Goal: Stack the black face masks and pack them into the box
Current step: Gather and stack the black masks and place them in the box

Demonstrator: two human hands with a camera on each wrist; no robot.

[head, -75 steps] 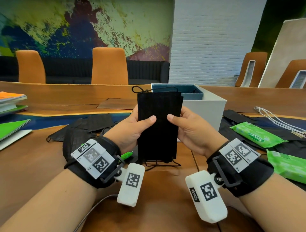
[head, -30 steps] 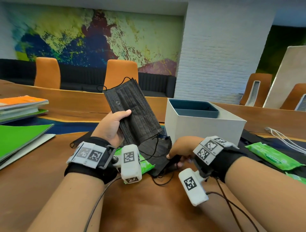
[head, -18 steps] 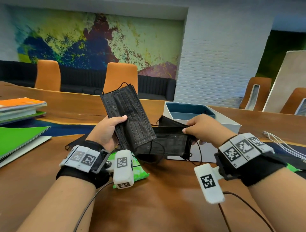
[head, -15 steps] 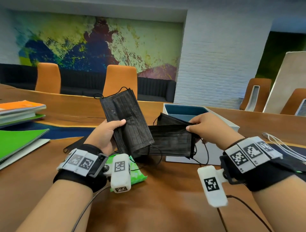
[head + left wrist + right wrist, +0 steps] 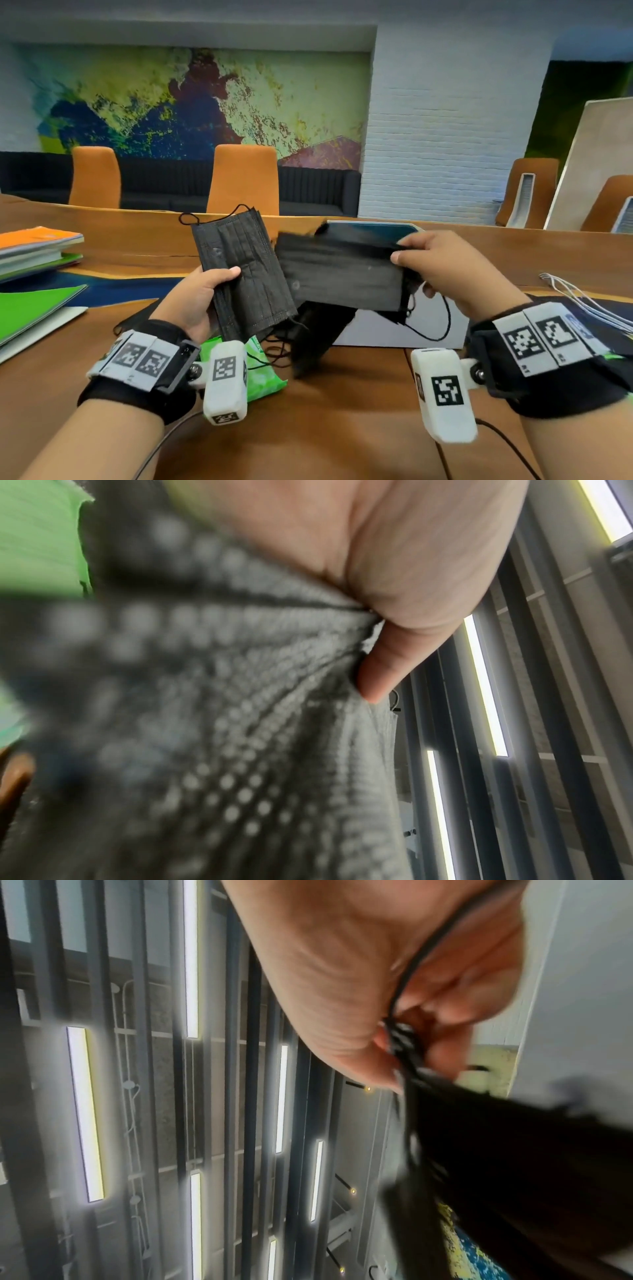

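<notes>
Masks are mid-stacking: left hand grips the upright stack, right hand pinches another mask crosswise, needing alignment before the box.

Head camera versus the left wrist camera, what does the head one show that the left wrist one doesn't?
Only the head view shows the right hand pinching a second black mask held level, the white box behind it, and the wooden table with the books. Only the left wrist view shows the ceiling light strips and the mask's dotted weave up close. Both show the left hand gripping the upright black mask, and the green wipes pack.
</notes>
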